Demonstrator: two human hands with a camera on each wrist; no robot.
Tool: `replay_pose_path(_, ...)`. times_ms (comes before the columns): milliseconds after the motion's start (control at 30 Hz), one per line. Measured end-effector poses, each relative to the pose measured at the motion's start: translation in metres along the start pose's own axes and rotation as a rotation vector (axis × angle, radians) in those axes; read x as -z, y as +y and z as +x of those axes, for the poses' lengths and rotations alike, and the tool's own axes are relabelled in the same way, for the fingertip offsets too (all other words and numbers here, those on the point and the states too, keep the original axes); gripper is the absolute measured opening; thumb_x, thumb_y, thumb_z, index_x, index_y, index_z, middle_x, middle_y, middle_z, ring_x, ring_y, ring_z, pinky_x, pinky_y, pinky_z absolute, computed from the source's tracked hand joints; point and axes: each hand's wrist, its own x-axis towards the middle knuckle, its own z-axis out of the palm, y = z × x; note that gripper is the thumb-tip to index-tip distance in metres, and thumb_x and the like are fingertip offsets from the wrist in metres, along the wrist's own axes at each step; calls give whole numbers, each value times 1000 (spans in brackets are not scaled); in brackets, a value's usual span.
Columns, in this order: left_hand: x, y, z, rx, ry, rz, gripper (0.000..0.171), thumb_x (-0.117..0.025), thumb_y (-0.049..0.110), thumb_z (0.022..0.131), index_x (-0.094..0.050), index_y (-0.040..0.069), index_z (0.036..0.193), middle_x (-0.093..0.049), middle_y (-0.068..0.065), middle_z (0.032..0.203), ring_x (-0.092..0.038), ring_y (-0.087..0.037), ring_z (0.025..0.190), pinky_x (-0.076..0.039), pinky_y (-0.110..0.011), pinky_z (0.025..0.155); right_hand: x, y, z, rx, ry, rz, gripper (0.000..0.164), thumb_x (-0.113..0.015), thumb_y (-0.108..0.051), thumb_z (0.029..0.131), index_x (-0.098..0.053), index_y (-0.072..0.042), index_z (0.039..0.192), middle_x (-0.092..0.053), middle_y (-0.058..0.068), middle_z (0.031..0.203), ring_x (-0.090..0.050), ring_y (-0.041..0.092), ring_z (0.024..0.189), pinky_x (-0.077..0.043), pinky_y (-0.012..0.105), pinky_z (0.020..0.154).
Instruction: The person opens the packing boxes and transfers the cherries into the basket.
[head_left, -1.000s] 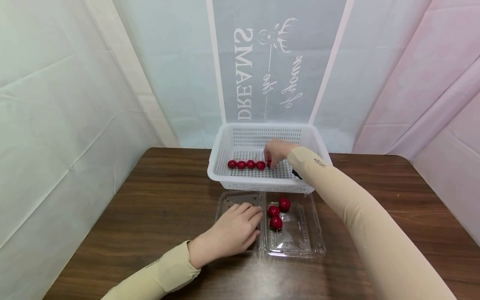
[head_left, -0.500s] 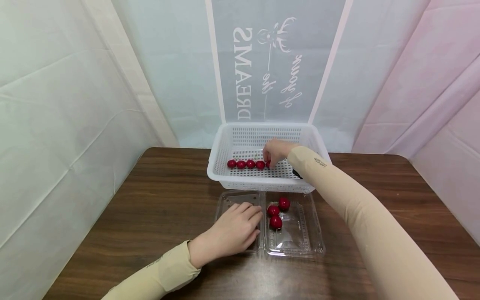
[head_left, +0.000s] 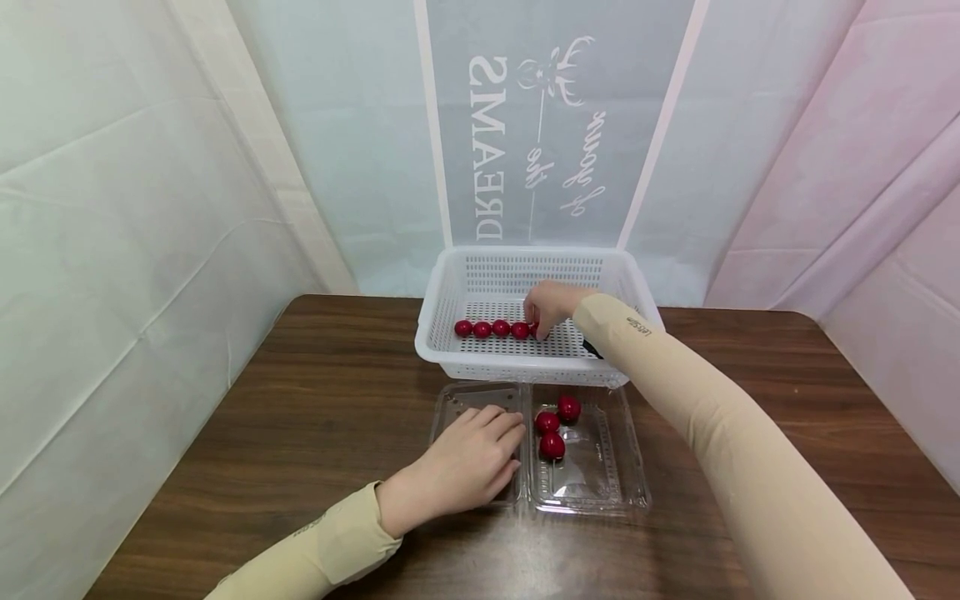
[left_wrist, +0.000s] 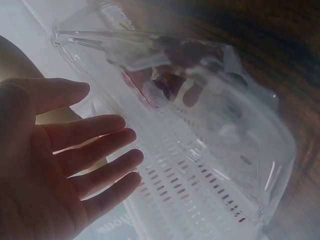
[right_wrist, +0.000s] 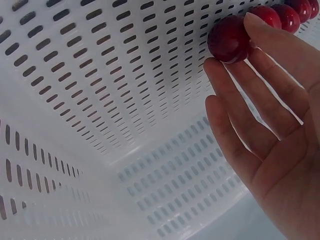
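My right hand [head_left: 553, 307] reaches into a white perforated basket [head_left: 517, 362] and pinches a shiny red cherry [right_wrist: 229, 39] between thumb and fingers, low over the basket floor. That cherry stands at the right end of a straight row of cherries [head_left: 482, 330]. My left hand [head_left: 472, 454] lies over the left half of a clear plastic clamshell box [head_left: 600, 467], its fingers extended and reaching the middle fold. In the left wrist view, those fingers [left_wrist: 107, 142] are spread beside the clear plastic and hold nothing. Three cherries [head_left: 552, 445] lie in the box's right half.
The basket stands at the back of a dark wooden table [head_left: 322, 375], with the clamshell box directly in front of it. Behind the basket hangs a pale printed curtain [head_left: 367, 125]. White fabric [head_left: 112, 250] closes off the left side, and pinkish fabric [head_left: 817, 167] the right.
My right hand has shifted slightly left with the pinched cherry, closer against the row. My left hand and the three cherries in the clamshell have stayed put.
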Motion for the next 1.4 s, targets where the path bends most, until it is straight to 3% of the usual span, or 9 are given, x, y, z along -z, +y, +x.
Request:
replay_pose_path(233,1,1,0,2,-6,2,38,-59,33,89,-64,8,117,-63,-5,121,-55,-19,109,-47,-34,85,2,0,-3,8,0,6,29,-79,-13,73,-70,-9,100,-69,6,99,-63,20,91,-51,34,82)
replay_pose_path(500,3,2,-1,7,-19,1,38,-58,34,90,-64,8,117,-62,-5,122,-55,-20,110,-47,-35,86,12,-4,-11,19,43,-55,15,-68,-25,86,-70,-12,92,-68,6,99,-62,21,92,-49,36,83)
replay_pose_path(900,6,4,-2,-6,1,9,37,-60,33,89,-64,8,116,-63,-5,120,-56,-20,109,-47,-34,86,30,-9,-32,85,105,-99,12,-65,-22,87,-69,-11,89,-68,5,93,-62,21,89,-50,37,83)
replay_pose_path(1400,8,10,1,-10,7,18,37,-59,33,89,-64,8,116,-63,-5,120,-56,-19,109,-47,-34,86,42,0,-75,154,194,-102,9,-65,-18,88,-69,-10,87,-70,3,86,-65,19,84,-51,38,81)
